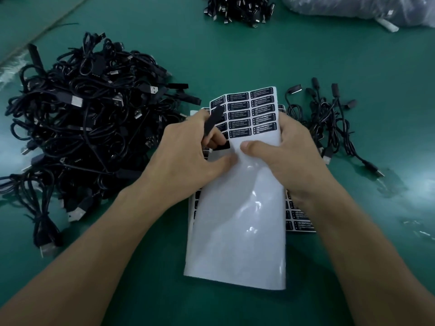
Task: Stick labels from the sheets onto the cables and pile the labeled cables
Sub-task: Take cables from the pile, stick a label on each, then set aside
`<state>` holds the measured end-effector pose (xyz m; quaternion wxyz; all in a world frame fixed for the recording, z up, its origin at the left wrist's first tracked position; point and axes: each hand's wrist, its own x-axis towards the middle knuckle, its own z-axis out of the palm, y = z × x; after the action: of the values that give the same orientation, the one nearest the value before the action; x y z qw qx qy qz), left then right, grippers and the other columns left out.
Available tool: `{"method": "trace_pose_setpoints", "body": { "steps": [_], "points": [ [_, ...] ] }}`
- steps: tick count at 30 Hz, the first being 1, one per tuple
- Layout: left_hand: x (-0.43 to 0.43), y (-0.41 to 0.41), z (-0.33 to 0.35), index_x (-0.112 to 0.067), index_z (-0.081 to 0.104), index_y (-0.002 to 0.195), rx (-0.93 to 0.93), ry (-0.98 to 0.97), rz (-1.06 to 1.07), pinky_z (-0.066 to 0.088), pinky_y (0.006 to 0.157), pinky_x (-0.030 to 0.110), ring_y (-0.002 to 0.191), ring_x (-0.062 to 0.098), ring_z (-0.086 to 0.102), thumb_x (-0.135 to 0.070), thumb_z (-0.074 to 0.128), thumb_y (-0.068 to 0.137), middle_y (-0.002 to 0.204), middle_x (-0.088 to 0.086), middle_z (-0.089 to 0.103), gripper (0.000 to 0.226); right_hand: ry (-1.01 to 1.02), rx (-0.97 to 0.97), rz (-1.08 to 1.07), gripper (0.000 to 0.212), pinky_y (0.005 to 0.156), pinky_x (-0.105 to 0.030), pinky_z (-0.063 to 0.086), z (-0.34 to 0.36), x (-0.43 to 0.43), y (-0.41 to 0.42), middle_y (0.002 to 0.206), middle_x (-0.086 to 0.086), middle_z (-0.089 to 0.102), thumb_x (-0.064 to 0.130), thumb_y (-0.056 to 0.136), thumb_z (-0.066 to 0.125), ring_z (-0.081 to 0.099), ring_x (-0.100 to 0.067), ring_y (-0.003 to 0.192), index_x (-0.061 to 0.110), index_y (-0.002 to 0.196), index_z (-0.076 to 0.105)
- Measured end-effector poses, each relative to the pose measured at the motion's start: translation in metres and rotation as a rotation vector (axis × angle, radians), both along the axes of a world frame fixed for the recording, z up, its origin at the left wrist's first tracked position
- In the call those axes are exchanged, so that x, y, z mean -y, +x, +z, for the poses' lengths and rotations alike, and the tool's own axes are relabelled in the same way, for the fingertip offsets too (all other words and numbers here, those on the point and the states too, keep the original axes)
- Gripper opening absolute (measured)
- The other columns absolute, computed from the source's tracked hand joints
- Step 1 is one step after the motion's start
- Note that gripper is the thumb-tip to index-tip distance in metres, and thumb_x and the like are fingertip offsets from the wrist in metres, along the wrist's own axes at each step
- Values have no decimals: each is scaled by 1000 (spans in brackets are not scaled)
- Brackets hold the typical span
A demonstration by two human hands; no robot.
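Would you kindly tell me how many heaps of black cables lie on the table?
3: a large heap on the left, a small bunch right of the label sheet, a far heap cropped at the top edge.

The label sheet point(237, 220) is being held over the middle of the table point(235, 55). The large cable pile point(89, 128) is lying to its left, and a few loose cables point(329, 123) are lying just to its right. More sheets point(299, 217) are lying under it. Behind it, well apart, another cable heap point(237, 9) is sitting, with a plastic bag point(367, 8) further right. The left hand point(186, 154), holding a cable end point(213, 123), is gripping its left edge, and the right hand point(289, 156) its right edge.
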<state>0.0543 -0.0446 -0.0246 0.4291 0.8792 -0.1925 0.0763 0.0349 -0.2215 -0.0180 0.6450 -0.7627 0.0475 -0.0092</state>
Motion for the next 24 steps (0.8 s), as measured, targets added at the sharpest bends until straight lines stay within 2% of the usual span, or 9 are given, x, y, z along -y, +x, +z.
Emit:
{"method": "trace_pose_setpoints", "body": {
  "steps": [3,6,10,13,15,17,20,24],
  "points": [
    [2,1,0,-2,60,92,-22,-16,-22,51,69,10,82,-2,64,-30,83,77,80,-15,68,39,2,-43,57,34,75,-36,62,-3,-4,-1,95,0,76,4,77,80,74,-19,85,15,107,66],
    [2,1,0,-3,60,90,-13,-9,-11,51,67,11,82,-1,64,-29,83,78,80,-14,67,37,4,-18,19,30,71,-32,62,-4,-6,-1,91,0,76,1,78,77,73,-19,82,14,103,67],
    [1,-1,2,-17,60,84,28,6,21,50,69,11,81,1,63,-29,82,78,80,-11,68,26,42,-17,-37,28,71,-35,62,-3,-4,-2,88,2,75,-2,82,72,73,-17,80,20,98,65],
    [2,-3,5,-32,50,77,43,-14,36,49,68,7,79,-2,65,-29,82,78,80,-13,70,33,77,-21,-39,27,64,-31,61,-2,-3,-2,84,3,74,-1,83,71,72,-15,75,22,95,63],
    [3,-4,5,-36,45,74,50,-14,46,46,67,3,78,-5,65,-29,83,77,79,-16,70,39,83,-34,-35,27,60,-28,58,-1,-3,-2,78,7,71,1,84,72,70,-13,71,24,92,60],
    [4,-4,3,-32,50,73,43,-21,52,45,66,3,76,-6,66,-27,84,77,78,-18,70,34,84,-50,-36,28,62,-29,59,-1,-4,-1,82,8,71,3,83,73,71,-13,74,24,94,60],
    [4,-2,-1,-18,63,84,24,-25,44,50,65,10,76,-1,65,-30,84,78,77,-15,70,25,111,-63,-44,29,69,-36,63,-1,-6,-2,86,1,76,-1,77,77,74,-19,78,19,94,66],
    [4,0,-3,-16,63,84,70,31,62,48,62,28,68,8,58,-37,81,78,76,-7,63,29,173,-114,-62,17,71,-41,63,-1,-7,-2,83,-10,77,1,76,80,75,-27,76,5,90,71]
  ]
}}
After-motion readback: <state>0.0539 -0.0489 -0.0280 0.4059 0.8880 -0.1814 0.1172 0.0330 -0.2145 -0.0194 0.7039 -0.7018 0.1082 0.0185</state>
